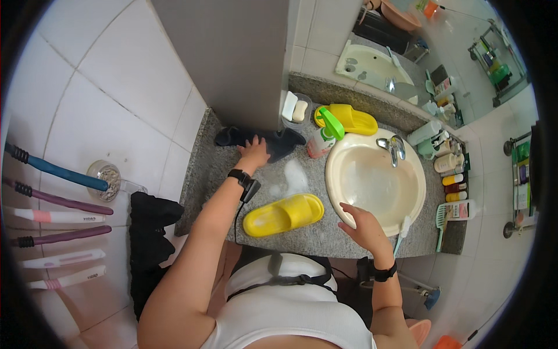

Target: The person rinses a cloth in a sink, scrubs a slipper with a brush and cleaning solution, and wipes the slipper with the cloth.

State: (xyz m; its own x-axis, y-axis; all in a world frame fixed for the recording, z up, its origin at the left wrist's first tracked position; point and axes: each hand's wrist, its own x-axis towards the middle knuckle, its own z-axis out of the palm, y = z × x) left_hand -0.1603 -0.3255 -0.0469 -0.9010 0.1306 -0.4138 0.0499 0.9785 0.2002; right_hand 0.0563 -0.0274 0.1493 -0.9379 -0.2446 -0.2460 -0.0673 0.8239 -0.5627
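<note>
Head view: left hand (254, 153) outspread on dark cloth (284, 145), right hand (367, 231) uncurled by cream basin (378, 183).

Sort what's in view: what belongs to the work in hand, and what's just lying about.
Likely in use:
- dark cloth, under the left hand
- suds
- near slipper, beside the suds
- basin, by the open right hand

Probably just lying about:
- soap
- bottles along the wall
- black cloth, hanging at left

Unclear: spray bottle
</note>
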